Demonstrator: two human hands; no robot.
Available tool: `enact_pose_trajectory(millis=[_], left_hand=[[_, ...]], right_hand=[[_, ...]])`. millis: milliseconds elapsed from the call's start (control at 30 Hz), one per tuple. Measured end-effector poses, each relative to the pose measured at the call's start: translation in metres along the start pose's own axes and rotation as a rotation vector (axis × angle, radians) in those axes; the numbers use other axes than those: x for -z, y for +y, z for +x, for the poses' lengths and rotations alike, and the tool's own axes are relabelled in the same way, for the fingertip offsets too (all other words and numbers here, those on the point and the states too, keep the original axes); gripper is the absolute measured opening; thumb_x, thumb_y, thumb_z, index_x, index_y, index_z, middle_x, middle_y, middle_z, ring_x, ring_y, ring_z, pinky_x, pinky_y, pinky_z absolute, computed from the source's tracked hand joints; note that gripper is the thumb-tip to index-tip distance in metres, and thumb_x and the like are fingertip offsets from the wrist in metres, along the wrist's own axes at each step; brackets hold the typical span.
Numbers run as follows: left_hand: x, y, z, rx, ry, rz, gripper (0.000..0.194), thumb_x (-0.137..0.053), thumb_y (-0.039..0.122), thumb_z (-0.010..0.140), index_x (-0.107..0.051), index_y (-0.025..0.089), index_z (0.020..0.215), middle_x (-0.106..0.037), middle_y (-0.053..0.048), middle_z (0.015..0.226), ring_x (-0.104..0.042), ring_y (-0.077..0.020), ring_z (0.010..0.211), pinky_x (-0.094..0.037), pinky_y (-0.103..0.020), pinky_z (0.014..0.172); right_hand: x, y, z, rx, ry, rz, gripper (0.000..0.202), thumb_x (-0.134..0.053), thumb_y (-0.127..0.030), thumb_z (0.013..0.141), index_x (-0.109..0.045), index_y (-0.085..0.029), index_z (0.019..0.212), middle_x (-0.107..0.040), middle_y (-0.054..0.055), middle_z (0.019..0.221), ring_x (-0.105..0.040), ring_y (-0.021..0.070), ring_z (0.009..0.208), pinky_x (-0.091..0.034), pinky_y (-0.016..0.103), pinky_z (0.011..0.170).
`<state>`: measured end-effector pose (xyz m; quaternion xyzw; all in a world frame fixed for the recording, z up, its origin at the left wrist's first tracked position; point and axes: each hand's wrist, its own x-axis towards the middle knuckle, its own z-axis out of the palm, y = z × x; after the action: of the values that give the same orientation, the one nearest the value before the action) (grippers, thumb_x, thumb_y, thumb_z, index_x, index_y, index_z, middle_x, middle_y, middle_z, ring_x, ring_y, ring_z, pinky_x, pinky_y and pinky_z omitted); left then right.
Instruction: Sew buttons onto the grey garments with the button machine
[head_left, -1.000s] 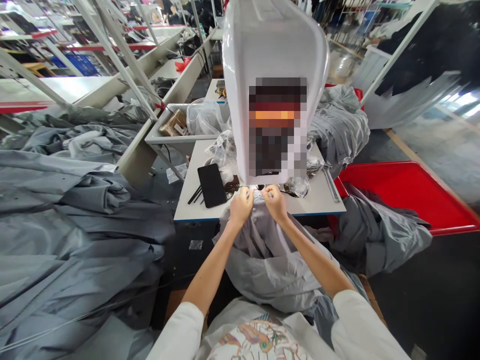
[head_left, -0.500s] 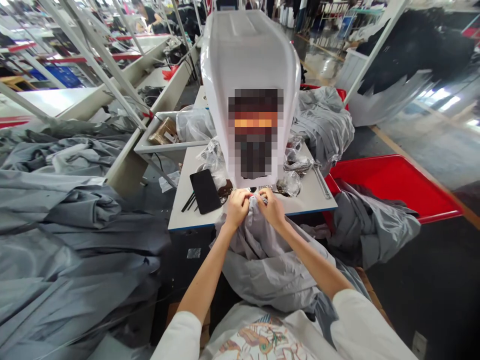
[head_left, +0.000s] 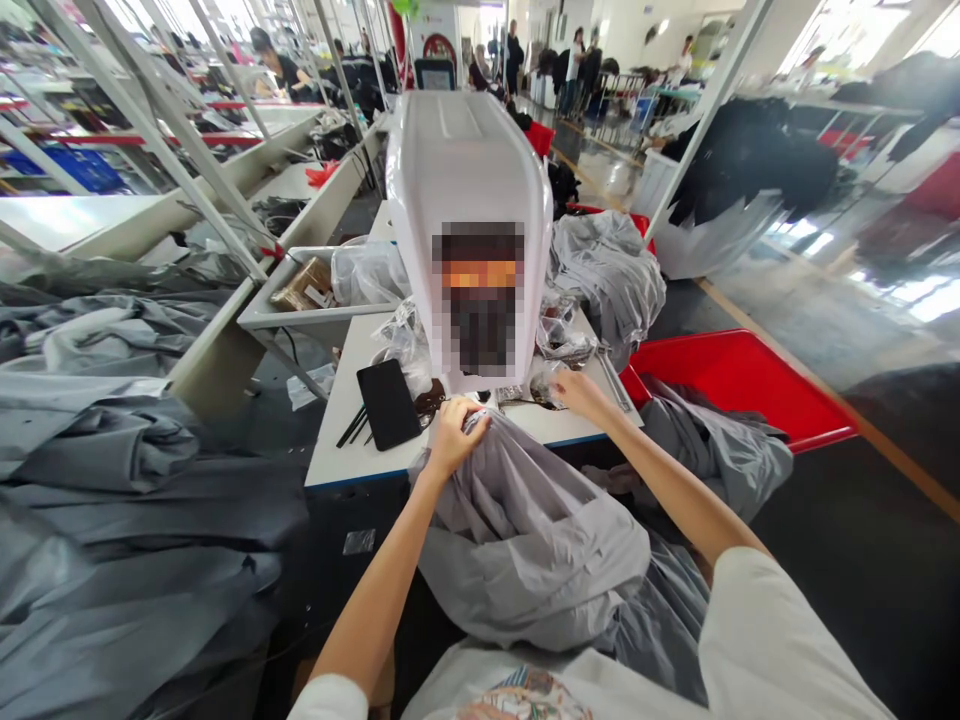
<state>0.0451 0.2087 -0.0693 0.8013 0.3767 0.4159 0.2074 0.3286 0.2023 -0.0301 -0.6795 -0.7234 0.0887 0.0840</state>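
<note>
My left hand (head_left: 455,437) pinches the gathered top of a grey cloth garment (head_left: 525,520) at the front of the white machine (head_left: 472,160). From there the cloth drapes down over my lap. Off to the right, my right hand (head_left: 583,394) is away from the cloth, its fingers curled together at a clear plastic bag (head_left: 546,383) on the machine table (head_left: 352,455). Whatever its fingertips hold is too small to make out. The machine's front is blurred into blocks.
A black flat device (head_left: 388,404) and dark thin tools lie left on the table. Behind them stands a grey tub (head_left: 259,316) holding a plastic bag. A red bin (head_left: 757,375) with grey cloth is at the right; grey fabric heaps (head_left: 135,570) fill the left.
My right hand has let go of the cloth and moved right to the plastic bag. My left hand stays on the cloth. The view has tilted up and shifted to the right.
</note>
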Motion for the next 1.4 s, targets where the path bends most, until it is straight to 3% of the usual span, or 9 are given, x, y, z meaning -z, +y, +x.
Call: enact_pose_trajectory(millis=[167, 400, 633, 867, 1067, 1200, 1267, 1400], left_hand=[[0.0, -0.001, 0.0, -0.002, 0.028, -0.03, 0.012, -0.062, 0.03, 0.083, -0.062, 0.021, 0.091, -0.062, -0.005, 0.097, -0.054, -0.0206, 0.097, -0.042, -0.036, 0.089], [-0.001, -0.003, -0.001, -0.001, 0.033, -0.054, 0.011, -0.064, 0.029, 0.082, -0.062, 0.021, 0.09, -0.062, -0.004, 0.096, -0.054, -0.0199, 0.095, -0.043, -0.036, 0.088], [-0.002, -0.006, 0.0, -0.008, 0.025, -0.056, 0.012, -0.063, 0.031, 0.084, -0.061, 0.02, 0.089, -0.064, -0.004, 0.094, -0.056, -0.0193, 0.095, -0.042, -0.035, 0.088], [-0.001, -0.005, 0.0, -0.019, 0.028, -0.055, 0.012, -0.063, 0.03, 0.083, -0.061, 0.02, 0.089, -0.064, -0.004, 0.093, -0.056, -0.0192, 0.094, -0.042, -0.035, 0.087], [-0.001, -0.005, 0.0, -0.016, 0.03, -0.051, 0.011, -0.064, 0.029, 0.083, -0.06, 0.02, 0.089, -0.063, -0.004, 0.094, -0.056, -0.019, 0.093, -0.042, -0.035, 0.087], [-0.001, -0.004, 0.0, -0.011, 0.033, -0.052, 0.012, -0.064, 0.03, 0.082, -0.061, 0.021, 0.089, -0.063, -0.004, 0.095, -0.055, -0.0193, 0.094, -0.042, -0.035, 0.087], [0.0, -0.004, 0.0, -0.01, 0.033, -0.055, 0.011, -0.064, 0.03, 0.083, -0.061, 0.021, 0.089, -0.063, -0.004, 0.095, -0.055, -0.0195, 0.094, -0.042, -0.035, 0.087], [-0.001, -0.004, 0.0, -0.011, 0.041, -0.062, 0.011, -0.064, 0.029, 0.083, -0.061, 0.02, 0.089, -0.062, -0.004, 0.095, -0.055, -0.0198, 0.095, -0.042, -0.035, 0.088]], right_hand=[[0.003, -0.013, 0.002, -0.074, -0.067, -0.115, 0.019, -0.051, -0.004, 0.075, -0.068, -0.01, 0.081, -0.067, 0.011, 0.085, -0.061, 0.0175, 0.076, -0.039, 0.022, 0.067], [0.003, -0.007, 0.001, -0.088, -0.045, -0.116, 0.021, -0.049, -0.008, 0.079, -0.07, -0.012, 0.082, -0.068, 0.009, 0.083, -0.061, 0.0173, 0.077, -0.037, 0.021, 0.065], [-0.002, 0.008, 0.003, -0.059, 0.079, 0.3, 0.011, -0.059, -0.01, 0.072, -0.069, -0.011, 0.077, -0.067, 0.003, 0.071, -0.062, 0.0145, 0.07, -0.039, 0.019, 0.064], [-0.006, 0.017, 0.001, -0.098, 0.097, 0.455, 0.013, -0.058, -0.022, 0.07, -0.066, -0.012, 0.066, -0.064, 0.001, 0.064, -0.058, 0.0134, 0.062, -0.039, 0.021, 0.06], [0.006, 0.029, -0.015, -0.176, 0.307, 0.544, 0.024, -0.056, -0.028, 0.071, -0.07, -0.012, 0.081, -0.066, 0.003, 0.071, -0.058, 0.0146, 0.065, -0.043, 0.023, 0.063], [0.012, 0.029, -0.026, -0.186, 0.338, 0.511, 0.021, -0.058, -0.029, 0.072, -0.07, -0.014, 0.08, -0.068, 0.004, 0.073, -0.06, 0.0159, 0.068, -0.045, 0.026, 0.069], [0.015, 0.023, -0.031, -0.18, 0.379, 0.476, 0.019, -0.057, -0.027, 0.074, -0.07, -0.015, 0.079, -0.068, 0.004, 0.074, -0.061, 0.016, 0.069, -0.046, 0.027, 0.07], [0.023, -0.011, -0.048, -0.124, 0.618, 0.519, 0.022, -0.054, -0.03, 0.08, -0.069, -0.015, 0.086, -0.069, 0.005, 0.083, -0.059, 0.0144, 0.068, -0.045, 0.025, 0.065]])
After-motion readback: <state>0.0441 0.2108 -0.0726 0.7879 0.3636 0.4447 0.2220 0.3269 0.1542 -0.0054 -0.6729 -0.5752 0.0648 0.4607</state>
